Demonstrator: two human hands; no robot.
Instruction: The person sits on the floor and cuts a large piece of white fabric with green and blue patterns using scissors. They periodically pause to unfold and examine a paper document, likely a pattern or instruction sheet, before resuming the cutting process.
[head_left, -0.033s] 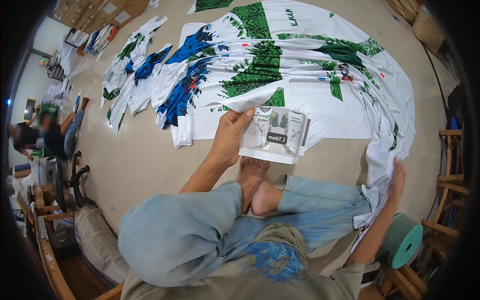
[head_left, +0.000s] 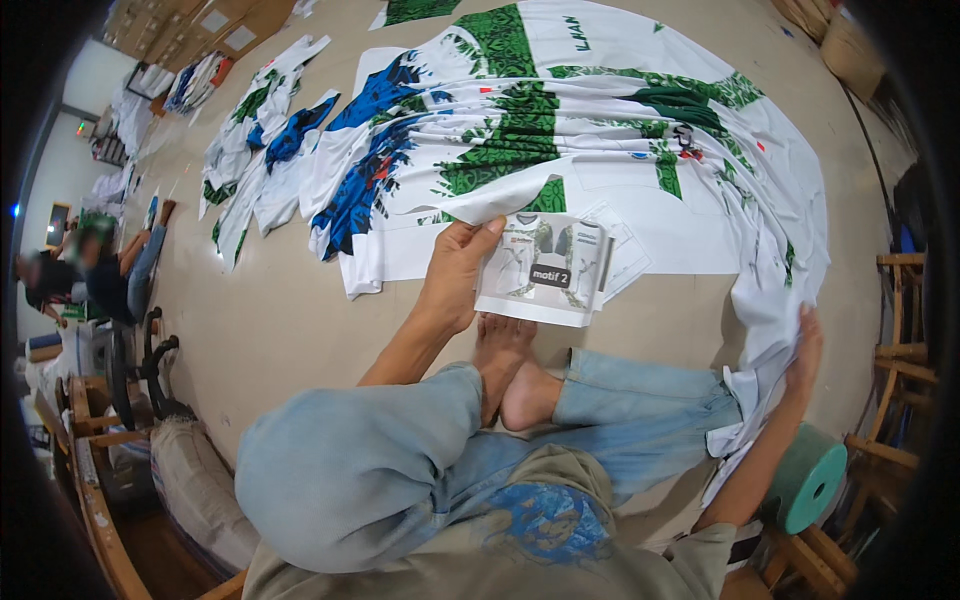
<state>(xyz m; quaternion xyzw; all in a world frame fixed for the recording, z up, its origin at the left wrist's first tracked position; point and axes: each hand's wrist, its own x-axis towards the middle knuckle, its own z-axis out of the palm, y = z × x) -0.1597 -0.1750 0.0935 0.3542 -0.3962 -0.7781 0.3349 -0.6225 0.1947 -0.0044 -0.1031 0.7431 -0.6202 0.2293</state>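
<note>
My left hand point(head_left: 458, 275) pinches the upper left corner of a printed paper sheet point(head_left: 540, 305), thumb on top. The sheet shows shirt designs in grey and green with a dark label. Behind it, partly covered, lie further papers point(head_left: 628, 255). On the floor ahead spreads a large heap of white fabric pieces point(head_left: 610, 110) with green leafy prints and blue patches. Its right end trails down as a white fabric strip point(head_left: 765, 310) toward my knee. Against the outer side of that strip rests my right hand point(head_left: 806, 350), fingers stretched out; the fingers are slightly blurred.
A smaller pile of printed fabric point(head_left: 265, 150) lies at the far left. Two people point(head_left: 110, 265) sit beyond it. Wooden frames point(head_left: 895, 400) and a green roll point(head_left: 812, 485) stand at my right. Cardboard boxes point(head_left: 190, 35) are stacked at the back left. A stuffed sack point(head_left: 200, 490) sits at lower left.
My right hand has shifted slightly right and away from me, along the strip, whose folds have moved a little. The left hand holds the sheet almost unchanged.
</note>
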